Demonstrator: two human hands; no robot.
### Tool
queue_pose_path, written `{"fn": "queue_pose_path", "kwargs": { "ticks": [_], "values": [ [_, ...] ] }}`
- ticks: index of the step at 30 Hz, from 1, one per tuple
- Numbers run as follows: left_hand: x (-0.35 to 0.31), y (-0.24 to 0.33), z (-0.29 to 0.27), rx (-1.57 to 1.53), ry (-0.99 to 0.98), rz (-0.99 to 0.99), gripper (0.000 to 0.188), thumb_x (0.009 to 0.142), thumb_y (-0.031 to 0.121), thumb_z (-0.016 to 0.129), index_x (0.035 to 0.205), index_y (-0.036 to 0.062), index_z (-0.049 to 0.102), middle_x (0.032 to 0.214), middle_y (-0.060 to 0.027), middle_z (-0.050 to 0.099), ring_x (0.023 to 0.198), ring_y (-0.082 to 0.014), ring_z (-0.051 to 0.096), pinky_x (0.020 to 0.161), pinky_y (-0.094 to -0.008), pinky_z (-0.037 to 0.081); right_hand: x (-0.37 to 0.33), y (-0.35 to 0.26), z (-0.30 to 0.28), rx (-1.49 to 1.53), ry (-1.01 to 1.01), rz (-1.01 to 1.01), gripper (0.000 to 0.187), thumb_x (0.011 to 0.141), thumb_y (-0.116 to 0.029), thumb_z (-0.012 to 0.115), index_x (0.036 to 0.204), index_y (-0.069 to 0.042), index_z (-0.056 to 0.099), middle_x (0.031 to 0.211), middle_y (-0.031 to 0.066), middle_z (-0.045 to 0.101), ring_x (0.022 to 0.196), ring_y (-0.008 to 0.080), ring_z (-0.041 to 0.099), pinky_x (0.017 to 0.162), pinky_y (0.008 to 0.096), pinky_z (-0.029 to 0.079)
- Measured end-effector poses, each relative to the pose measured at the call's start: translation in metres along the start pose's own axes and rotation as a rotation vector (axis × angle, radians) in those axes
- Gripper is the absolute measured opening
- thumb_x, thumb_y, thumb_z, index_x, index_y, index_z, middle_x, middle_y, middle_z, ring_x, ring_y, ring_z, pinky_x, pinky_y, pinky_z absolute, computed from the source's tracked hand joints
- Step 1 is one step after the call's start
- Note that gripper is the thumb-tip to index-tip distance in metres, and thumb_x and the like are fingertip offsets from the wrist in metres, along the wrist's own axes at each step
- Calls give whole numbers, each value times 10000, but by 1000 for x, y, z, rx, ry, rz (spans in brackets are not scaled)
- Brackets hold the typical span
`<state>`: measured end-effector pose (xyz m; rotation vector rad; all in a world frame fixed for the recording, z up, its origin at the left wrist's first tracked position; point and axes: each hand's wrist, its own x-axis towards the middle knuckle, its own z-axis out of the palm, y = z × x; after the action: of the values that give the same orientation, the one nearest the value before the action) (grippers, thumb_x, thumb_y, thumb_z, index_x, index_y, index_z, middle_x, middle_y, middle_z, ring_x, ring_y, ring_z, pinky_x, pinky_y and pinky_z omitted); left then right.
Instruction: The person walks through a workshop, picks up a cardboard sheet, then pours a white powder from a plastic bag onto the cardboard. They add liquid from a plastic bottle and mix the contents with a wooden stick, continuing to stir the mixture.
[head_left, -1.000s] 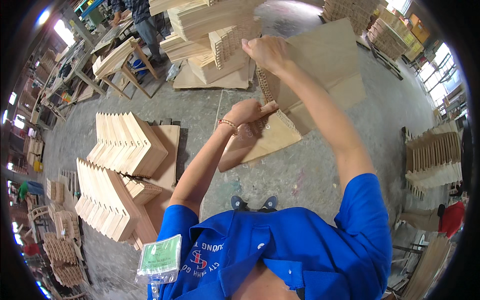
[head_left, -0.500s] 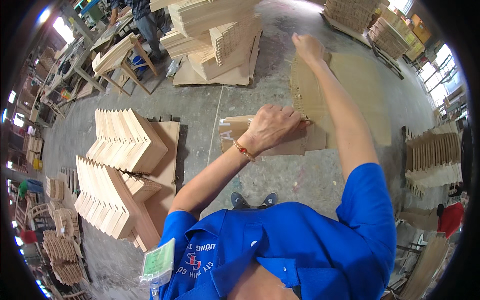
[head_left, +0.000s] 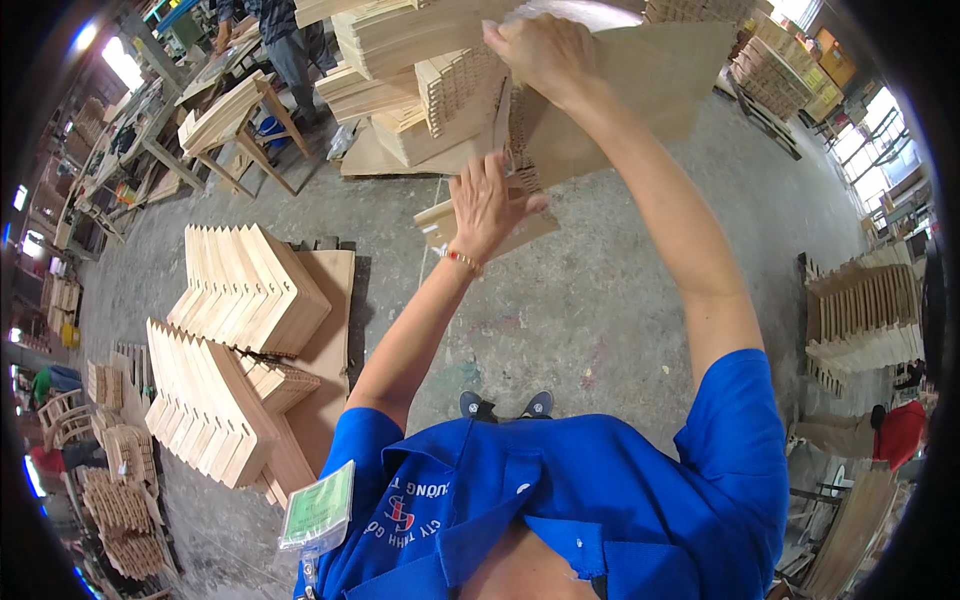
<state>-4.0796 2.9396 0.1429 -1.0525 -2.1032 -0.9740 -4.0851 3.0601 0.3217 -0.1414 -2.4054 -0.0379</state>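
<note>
While the cardboard, extending rightward from the curled right hand, seems pinched there, whether its flap is touched by the spread left hand cannot be told; probably light and bendable, it is best held by opposite edges.

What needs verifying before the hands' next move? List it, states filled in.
1. Right hand closed on the corrugated cardboard sheet: ok, by its curled fingers.
2. Left hand gripping cardboard: cannot tell; fingers look extended and blurred.
3. Shoes clear of the sheet: ok.
4. V-shaped wooden pieces apart from both hands: ok.
5. Sheet clear of the tall wood stack: cannot tell; they overlap in view.
</note>
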Motion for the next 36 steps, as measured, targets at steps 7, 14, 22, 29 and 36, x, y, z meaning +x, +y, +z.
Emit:
{"fn": "queue_pose_path", "kwargs": {
  "ticks": [7,14,22,29,36],
  "values": [
    [28,-38,-40,100,-827,-55,423,748,494,642,792,76,684,722,-137,655,759,-281,657,654,-399,488,37,-10,16,27,-24,121,327,888,-328,488,782,-101,698,747,123,684,689,273,658,656,358,517],
    [26,30,-69,245,-604,353,284,843,326,553,686,104,634,652,-75,631,603,-204,646,504,-319,474,33,110,67,-58,-25,339,525,876,-542,379,928,-122,690,896,192,648,866,385,616,744,466,471],
    [-87,-54,-119,-99,-460,-142,126,793,269,610,771,145,613,686,-19,629,623,-196,633,523,-332,466,-46,302,8,-287,278,396,324,918,-257,437,885,19,602,922,241,630,847,378,611,707,454,467],
    [-238,-286,-333,-597,1030,-1615,795,840,707,349,1189,0,450,1004,-138,574,824,-248,578,643,-401,478,-242,300,9,-285,-47,730,338,918,-275,430,915,11,610,937,235,631,869,372,608,732,442,466],
    [-255,-276,-83,-727,422,-1593,172,827,185,538,684,90,528,556,-45,443,482,-192,450,436,-377,360,-472,229,-16,-553,-561,977,355,918,-293,423,946,3,617,953,230,633,890,366,604,757,430,465]
  ]
}}
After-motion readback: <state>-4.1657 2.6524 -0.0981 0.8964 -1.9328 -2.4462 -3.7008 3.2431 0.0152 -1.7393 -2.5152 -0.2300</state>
